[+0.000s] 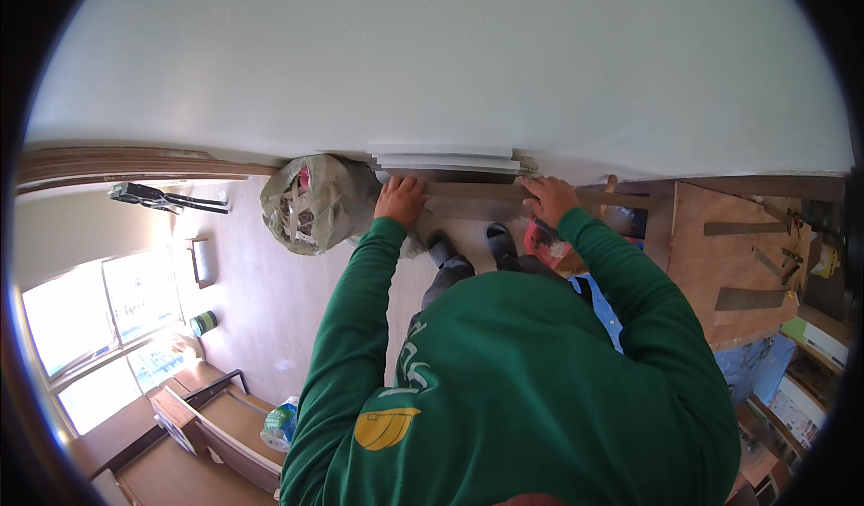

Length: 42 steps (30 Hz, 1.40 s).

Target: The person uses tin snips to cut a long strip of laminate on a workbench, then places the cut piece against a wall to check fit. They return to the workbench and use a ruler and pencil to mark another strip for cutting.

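Wooden strip [477, 191]: long, brown, lying level against the foot of the white wall [432, 56]. We grip it with our left hand [400, 202] on its left end and our right hand [549, 198] further right. Above the strip, stacked white boards [445, 159]. Left of it, a stuffed clear bag [315, 202]. Right, a plywood panel [733, 263]. Below, pale floor [261, 299].
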{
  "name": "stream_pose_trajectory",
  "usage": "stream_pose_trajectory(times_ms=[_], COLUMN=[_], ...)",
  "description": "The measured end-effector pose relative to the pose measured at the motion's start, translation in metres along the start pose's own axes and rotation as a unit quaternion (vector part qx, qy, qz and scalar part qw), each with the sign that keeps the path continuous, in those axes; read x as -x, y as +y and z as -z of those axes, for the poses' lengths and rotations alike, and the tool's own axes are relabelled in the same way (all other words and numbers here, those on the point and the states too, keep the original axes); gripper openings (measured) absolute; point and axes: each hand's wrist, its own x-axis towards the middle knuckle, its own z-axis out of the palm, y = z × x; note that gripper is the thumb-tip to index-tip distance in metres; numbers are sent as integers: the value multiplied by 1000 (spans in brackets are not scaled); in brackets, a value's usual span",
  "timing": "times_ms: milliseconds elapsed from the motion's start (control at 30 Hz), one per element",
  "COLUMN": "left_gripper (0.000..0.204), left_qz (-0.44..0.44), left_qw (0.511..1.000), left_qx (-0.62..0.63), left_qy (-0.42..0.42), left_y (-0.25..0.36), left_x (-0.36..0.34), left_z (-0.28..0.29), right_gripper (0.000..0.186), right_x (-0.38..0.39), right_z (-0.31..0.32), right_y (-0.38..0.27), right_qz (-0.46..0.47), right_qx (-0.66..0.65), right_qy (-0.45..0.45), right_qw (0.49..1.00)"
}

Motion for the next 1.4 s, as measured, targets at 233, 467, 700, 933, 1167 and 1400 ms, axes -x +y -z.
stream_pose_trajectory(times_ms=[233, 467, 700, 933, 1167, 1400], left_gripper=[39, 38, 39, 51, 53, 30], left_qz=[17, -4, -1, 72, 273, 373], left_qw=[998, 997, 997, 989, 893, 850], left_qx=[16, 7, 17, 90, 350, 362], left_qy=[-55, -75, -71, -90, 71, 81], left_y=[-1, -4, -5, -1, -19, -24], left_x=[-7, -6, -7, -8, 9, 18], left_z=[2, 7, 5, 5, -22, -29], right_gripper=[38, 37, 34, 37, 38, 38], right_x=[1, 5, 8, 3, 2, 1], right_z=[-1, -10, -17, -12, -17, -10], right_y=[4, 4, 3, 3, 7, 6], right_qz=[3, 0, -6, -31, -19, -9], right_qx=[-13, -28, -12, -30, -28, -49], right_qy=[-4, -4, 33, 7, 11, 12], right_qw=[1000, 1000, 999, 999, 999, 999])
